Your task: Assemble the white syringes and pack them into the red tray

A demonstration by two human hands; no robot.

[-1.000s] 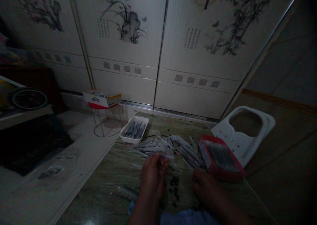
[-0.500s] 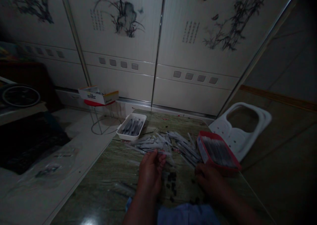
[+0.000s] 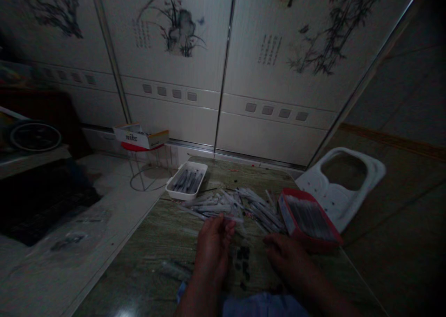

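Observation:
My left hand (image 3: 214,242) is closed, thumb and fingers pinching a thin, pale pen (image 3: 235,219) that points to the right. My right hand (image 3: 284,253) is curled shut above the table, left of and below the red box; whatever its fingers may hold is hidden. Beyond both hands lies a loose pile of pens (image 3: 214,204), clear and greyish, with more pens (image 3: 266,214) to the right. Between my hands, small black pieces (image 3: 243,256) are scattered on the wood-grained table (image 3: 139,266). Dim light and blur hide fine detail.
A white tray (image 3: 169,187) of pens stands at the table's far left. The red box (image 3: 287,221), packed with pens, sits at the right edge, before a white plastic chair (image 3: 378,173). A printed carton (image 3: 130,136) rests on a red stool (image 3: 134,147). Several pens (image 3: 176,269) lie near my left forearm.
My right hand has moved left, away from the red box and closer to my left hand. The left hand keeps its pinch on the pen. The view has shifted slightly.

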